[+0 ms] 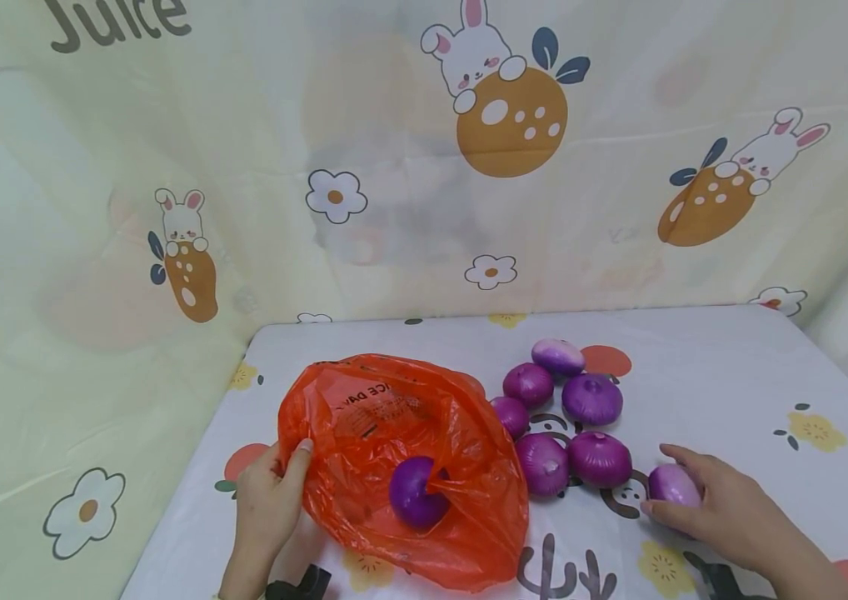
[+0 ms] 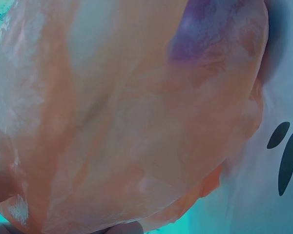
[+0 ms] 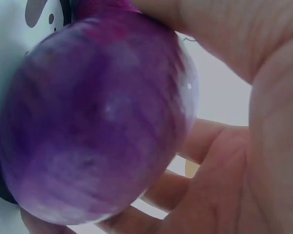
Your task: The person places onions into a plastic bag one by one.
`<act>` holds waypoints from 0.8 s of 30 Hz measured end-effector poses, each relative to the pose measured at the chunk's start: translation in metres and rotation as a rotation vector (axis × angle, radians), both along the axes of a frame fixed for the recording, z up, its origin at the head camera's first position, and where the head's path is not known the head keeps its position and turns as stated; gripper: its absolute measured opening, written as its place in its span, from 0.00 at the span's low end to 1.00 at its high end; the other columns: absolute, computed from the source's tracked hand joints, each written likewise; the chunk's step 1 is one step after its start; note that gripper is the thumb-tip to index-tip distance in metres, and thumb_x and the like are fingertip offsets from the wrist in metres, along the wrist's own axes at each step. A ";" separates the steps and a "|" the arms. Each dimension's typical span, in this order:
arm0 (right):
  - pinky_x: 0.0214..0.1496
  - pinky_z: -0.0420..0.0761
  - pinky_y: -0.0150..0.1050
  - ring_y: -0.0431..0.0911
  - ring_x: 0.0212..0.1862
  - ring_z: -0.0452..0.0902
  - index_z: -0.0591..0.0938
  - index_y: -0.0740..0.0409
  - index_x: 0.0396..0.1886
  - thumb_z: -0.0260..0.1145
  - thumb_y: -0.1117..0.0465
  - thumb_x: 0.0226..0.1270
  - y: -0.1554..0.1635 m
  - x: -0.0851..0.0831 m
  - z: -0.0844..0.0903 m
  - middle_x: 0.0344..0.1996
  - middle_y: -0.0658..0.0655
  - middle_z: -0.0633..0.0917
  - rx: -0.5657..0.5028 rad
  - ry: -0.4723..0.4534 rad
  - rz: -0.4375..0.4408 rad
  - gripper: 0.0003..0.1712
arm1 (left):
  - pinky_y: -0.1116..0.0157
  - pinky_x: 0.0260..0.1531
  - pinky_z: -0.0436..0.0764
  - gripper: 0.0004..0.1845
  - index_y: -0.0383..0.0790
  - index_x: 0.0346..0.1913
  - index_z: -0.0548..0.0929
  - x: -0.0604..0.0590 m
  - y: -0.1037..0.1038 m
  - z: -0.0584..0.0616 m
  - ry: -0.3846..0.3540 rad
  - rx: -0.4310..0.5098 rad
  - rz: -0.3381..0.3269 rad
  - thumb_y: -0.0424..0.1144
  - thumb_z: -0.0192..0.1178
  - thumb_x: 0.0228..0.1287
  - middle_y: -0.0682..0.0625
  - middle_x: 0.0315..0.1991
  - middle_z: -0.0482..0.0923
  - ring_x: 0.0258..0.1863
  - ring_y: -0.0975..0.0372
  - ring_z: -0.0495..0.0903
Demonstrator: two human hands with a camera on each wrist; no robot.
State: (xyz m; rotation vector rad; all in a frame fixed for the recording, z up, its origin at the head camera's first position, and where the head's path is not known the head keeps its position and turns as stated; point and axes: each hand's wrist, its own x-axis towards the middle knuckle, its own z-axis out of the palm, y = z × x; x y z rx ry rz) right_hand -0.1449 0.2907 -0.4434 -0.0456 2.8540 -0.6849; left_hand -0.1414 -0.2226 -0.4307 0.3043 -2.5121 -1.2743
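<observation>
My left hand [image 1: 266,496] pinches the left rim of a red plastic bag [image 1: 349,450], thumb on the inside. The bag's mouth gapes toward me, and one purple onion [image 1: 415,492] lies inside. In the left wrist view the bag [image 2: 112,136] fills most of the picture, with the onion a purple patch through the film. On the right, my right hand [image 1: 727,508] grips another onion [image 1: 673,486] between thumb and fingers, low over the tablecloth. Close up in the right wrist view, this onion [image 3: 95,117] is glossy and purple, with fingers curled round its far side.
Several more onions [image 1: 600,460] sit in a cluster between the bag and my right hand, some right against the bag's edge. A white printed tablecloth [image 1: 754,383] covers the table. Behind it hangs a printed curtain [image 1: 394,275].
</observation>
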 end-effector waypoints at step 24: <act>0.34 0.87 0.47 0.53 0.41 0.79 0.66 0.68 0.76 0.76 0.34 0.59 -0.007 -0.004 0.018 0.61 0.81 0.74 -0.038 -0.012 -0.043 0.58 | 0.70 0.23 0.80 0.16 0.35 0.49 0.88 0.001 0.002 0.001 -0.006 0.011 0.002 0.45 0.58 0.78 0.48 0.25 0.84 0.22 0.59 0.78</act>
